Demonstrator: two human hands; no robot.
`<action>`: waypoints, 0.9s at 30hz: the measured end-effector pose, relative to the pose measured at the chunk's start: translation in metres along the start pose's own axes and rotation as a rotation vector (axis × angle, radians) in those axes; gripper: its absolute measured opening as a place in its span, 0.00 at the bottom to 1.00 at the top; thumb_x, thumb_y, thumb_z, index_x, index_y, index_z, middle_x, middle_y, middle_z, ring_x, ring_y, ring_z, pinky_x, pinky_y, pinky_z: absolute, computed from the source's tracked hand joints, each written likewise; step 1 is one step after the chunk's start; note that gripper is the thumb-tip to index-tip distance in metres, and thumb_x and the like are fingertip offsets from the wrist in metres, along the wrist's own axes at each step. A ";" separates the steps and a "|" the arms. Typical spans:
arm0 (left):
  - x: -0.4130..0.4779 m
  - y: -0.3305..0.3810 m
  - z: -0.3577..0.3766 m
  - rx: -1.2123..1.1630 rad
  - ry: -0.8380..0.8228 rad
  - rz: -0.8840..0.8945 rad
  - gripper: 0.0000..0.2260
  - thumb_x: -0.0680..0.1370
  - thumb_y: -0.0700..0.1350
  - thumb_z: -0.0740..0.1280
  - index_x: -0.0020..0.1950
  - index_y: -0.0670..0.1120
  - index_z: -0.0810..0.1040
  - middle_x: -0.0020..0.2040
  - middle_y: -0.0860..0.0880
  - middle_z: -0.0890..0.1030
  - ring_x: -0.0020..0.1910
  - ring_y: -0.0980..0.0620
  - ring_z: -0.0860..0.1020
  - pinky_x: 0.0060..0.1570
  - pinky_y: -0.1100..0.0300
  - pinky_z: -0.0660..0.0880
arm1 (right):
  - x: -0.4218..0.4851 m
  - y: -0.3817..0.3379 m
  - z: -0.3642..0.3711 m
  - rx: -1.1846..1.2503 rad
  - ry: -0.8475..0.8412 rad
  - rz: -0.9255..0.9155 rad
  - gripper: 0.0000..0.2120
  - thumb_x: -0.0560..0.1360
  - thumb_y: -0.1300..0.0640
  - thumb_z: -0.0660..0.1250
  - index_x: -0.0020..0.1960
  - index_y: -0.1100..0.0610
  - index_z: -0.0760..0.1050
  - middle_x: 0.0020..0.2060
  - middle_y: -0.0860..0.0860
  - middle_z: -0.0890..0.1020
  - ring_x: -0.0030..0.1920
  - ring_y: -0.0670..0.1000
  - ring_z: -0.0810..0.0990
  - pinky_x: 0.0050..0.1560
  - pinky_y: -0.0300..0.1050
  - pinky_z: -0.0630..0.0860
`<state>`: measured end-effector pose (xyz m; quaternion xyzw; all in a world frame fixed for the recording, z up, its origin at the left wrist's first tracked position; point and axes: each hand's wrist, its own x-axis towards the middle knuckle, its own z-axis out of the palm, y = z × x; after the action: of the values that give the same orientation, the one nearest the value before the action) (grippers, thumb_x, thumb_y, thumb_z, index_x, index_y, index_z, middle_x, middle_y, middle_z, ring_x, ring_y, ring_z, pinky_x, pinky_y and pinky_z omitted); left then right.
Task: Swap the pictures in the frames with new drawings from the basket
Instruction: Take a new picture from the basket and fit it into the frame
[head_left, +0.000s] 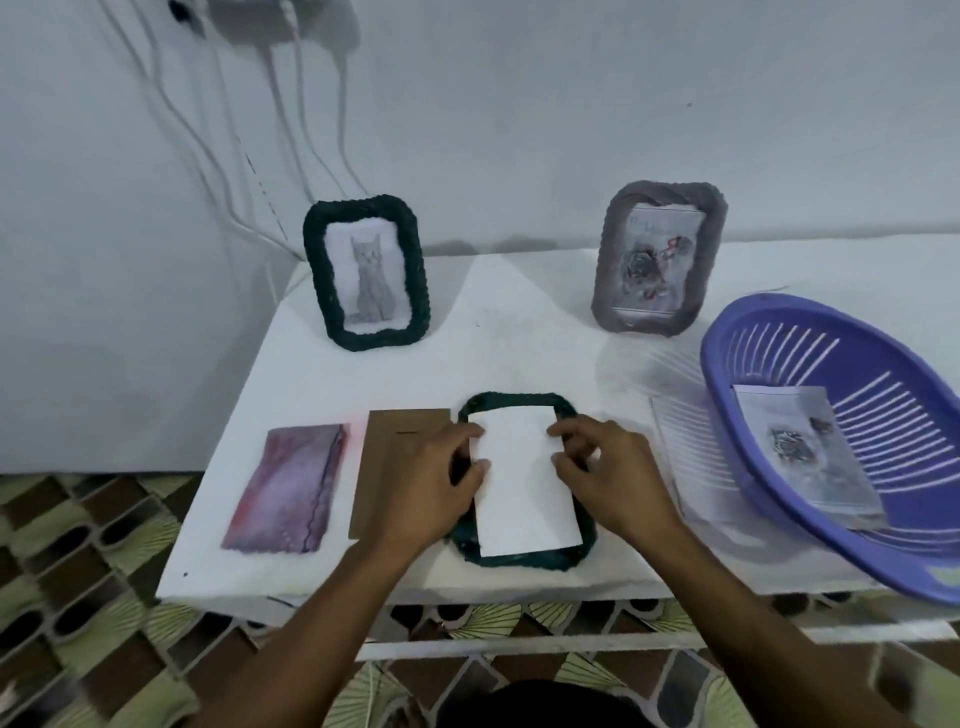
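- A white table (519, 332) stands against a pale wall, above a patterned floor (78, 545).
- The purple basket (769, 441), at the table's right, holds a printed drawing (800, 447).
- A dark green frame (519, 564) lies face-down, a white sheet (522, 483) on it.
- The left hand (426, 483) and right hand (613, 478) pinch the sheet's opposite edges.

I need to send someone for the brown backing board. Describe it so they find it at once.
On the white table, look along the near edge, left of the dark green frame lying flat under both hands. The brown backing board lies flat between that frame and the pink-purple picture; it alone is plain brown card.
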<state>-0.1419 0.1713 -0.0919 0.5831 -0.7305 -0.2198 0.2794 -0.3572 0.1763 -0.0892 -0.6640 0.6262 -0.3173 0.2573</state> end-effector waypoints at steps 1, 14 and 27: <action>0.000 -0.003 0.001 0.060 0.006 0.045 0.15 0.76 0.48 0.71 0.61 0.50 0.79 0.47 0.54 0.80 0.44 0.56 0.77 0.45 0.62 0.75 | -0.001 0.003 0.004 -0.049 0.004 -0.028 0.11 0.73 0.58 0.71 0.54 0.50 0.80 0.35 0.43 0.79 0.42 0.43 0.74 0.43 0.29 0.68; 0.016 -0.028 0.011 0.283 -0.119 0.237 0.21 0.78 0.56 0.54 0.63 0.51 0.79 0.67 0.52 0.76 0.65 0.48 0.65 0.58 0.43 0.71 | -0.012 0.024 0.014 -0.312 0.050 -0.117 0.18 0.71 0.47 0.65 0.58 0.50 0.80 0.63 0.50 0.74 0.63 0.53 0.69 0.56 0.50 0.68; 0.017 -0.038 0.010 0.254 -0.161 0.202 0.29 0.75 0.64 0.56 0.70 0.49 0.73 0.74 0.53 0.67 0.72 0.48 0.62 0.68 0.44 0.65 | -0.010 0.029 0.019 -0.201 0.101 -0.103 0.18 0.72 0.48 0.66 0.59 0.53 0.79 0.64 0.49 0.74 0.62 0.49 0.73 0.60 0.51 0.67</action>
<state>-0.1240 0.1461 -0.1213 0.5180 -0.8272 -0.1425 0.1646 -0.3622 0.1828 -0.1245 -0.7010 0.6321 -0.2987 0.1409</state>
